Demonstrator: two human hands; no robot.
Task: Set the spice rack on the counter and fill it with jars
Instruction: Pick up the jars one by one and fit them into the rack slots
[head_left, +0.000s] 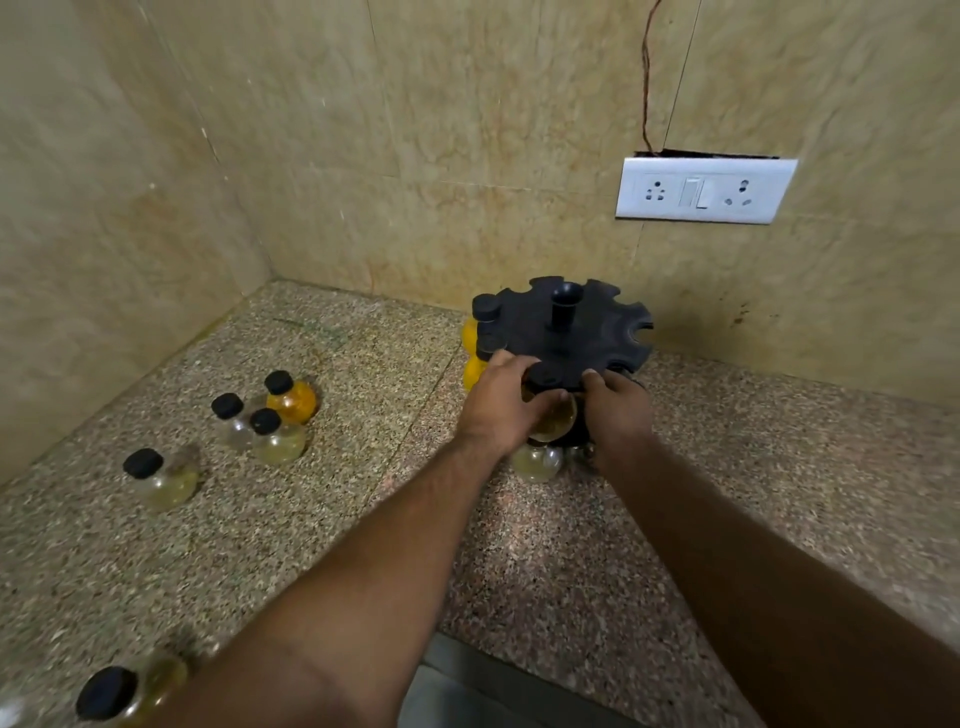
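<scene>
A black round spice rack (582, 332) with notched slots and a centre post stands on the granite counter (363, 519) near the back wall. Two yellow-filled jars (471, 332) hang in its left slots. My left hand (498, 405) and my right hand (618, 405) both grip a glass jar (556, 418) with a black cap at the rack's front slot. Another clear jar (535, 462) sits below it in the rack's lower tier. Several loose black-capped jars stand to the left: an orange one (292, 397), two pale ones (278, 441), and one farther left (163, 478).
A black-capped jar (119, 693) lies at the bottom left edge of view. A white switch and socket plate (704, 191) is on the tiled wall to the right, with a thin wire running up. The counter's front edge shows at bottom centre.
</scene>
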